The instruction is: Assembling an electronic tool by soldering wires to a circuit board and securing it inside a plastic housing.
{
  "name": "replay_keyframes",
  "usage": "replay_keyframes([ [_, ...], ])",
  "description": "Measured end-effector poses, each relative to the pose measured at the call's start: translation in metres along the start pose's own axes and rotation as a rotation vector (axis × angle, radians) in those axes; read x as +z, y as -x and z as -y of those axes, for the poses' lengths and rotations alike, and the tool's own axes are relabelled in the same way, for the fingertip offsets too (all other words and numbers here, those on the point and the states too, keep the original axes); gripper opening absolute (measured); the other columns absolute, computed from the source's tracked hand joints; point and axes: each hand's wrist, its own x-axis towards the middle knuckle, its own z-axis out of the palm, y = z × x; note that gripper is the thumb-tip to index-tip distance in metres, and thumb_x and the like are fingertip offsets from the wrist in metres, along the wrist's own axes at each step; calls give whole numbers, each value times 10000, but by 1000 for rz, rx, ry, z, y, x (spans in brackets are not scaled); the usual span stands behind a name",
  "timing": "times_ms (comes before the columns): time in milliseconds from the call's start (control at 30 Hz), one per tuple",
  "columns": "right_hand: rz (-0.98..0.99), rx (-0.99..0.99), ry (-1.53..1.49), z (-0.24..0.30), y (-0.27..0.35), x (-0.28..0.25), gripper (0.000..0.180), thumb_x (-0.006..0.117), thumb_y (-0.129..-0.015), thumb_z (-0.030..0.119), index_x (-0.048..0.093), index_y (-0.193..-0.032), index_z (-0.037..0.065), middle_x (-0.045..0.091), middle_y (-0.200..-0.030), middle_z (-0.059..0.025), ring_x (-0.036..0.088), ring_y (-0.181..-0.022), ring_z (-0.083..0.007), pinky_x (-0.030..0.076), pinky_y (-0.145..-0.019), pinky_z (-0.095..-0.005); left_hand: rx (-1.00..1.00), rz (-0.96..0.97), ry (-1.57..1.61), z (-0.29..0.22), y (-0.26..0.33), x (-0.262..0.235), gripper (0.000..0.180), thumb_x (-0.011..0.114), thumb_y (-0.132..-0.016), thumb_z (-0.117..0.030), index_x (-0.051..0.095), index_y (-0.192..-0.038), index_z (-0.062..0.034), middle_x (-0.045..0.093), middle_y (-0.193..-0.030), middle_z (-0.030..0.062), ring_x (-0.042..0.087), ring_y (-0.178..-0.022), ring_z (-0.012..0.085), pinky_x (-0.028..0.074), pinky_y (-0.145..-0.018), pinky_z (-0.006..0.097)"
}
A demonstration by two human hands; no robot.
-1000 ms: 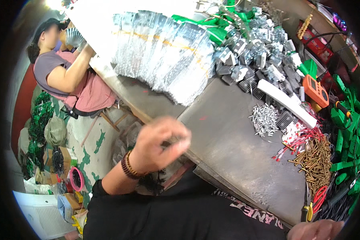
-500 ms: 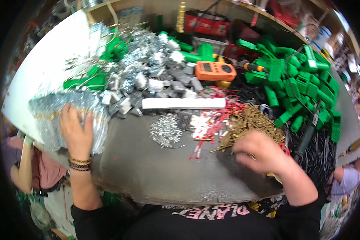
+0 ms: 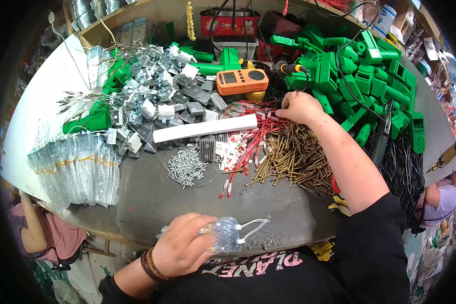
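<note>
My left hand (image 3: pixel 186 243) is closed around a clear, shiny plastic piece (image 3: pixel 225 234) with white wires looping from its right end, just over the table's front edge. My right hand (image 3: pixel 301 108) reaches to the far middle, its fingers bent together at the upper end of a bunch of red wires (image 3: pixel 258 133). Whatever those fingertips hold is hidden. Below that hand lies a heap of long brass-coloured screws (image 3: pixel 301 159). A fanned stack of similar clear plastic pieces (image 3: pixel 78 169) rests at the left.
A white bar (image 3: pixel 205 128) lies across grey metal parts (image 3: pixel 157 91). Small silver screws (image 3: pixel 186 167) are piled in front. Behind stands an orange meter (image 3: pixel 242 81). Green plastic housings (image 3: pixel 357 76) fill the right, beside black cords (image 3: pixel 403 169) and a screwdriver (image 3: pixel 294 68).
My left hand has left the clear stack and come to the front edge with a clear plastic piece. My right hand has moved away from me, from the brass screws to the red wires.
</note>
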Motion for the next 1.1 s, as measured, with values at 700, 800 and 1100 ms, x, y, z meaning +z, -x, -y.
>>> replay_keyframes([
  [700,279,-18,-1051,-17,136,-35,234,647,-962,239,629,-1072,33,641,-738,-7,486,-537,-52,381,-480,-219,-311,259,-237,-48,-87,33,283,752,-760,-246,631,-939,-63,630,-969,104,612,-956,305,486,-799,417],
  [800,402,-33,-1169,3,192,-30,232,648,-970,216,610,-1099,27,646,-757,-17,527,-576,-51,427,-513,-211,-234,285,-306,-40,-83,41,207,725,-776,-192,604,-888,-67,623,-951,105,606,-963,301,474,-777,425],
  [1100,549,-7,-1483,6,280,46,236,579,-1021,168,546,-1186,2,670,-889,-56,567,-663,-60,473,-589,-211,-183,94,431,-19,-79,43,209,672,-897,-183,649,-1073,-73,684,-941,101,645,-921,306,451,-889,420],
])
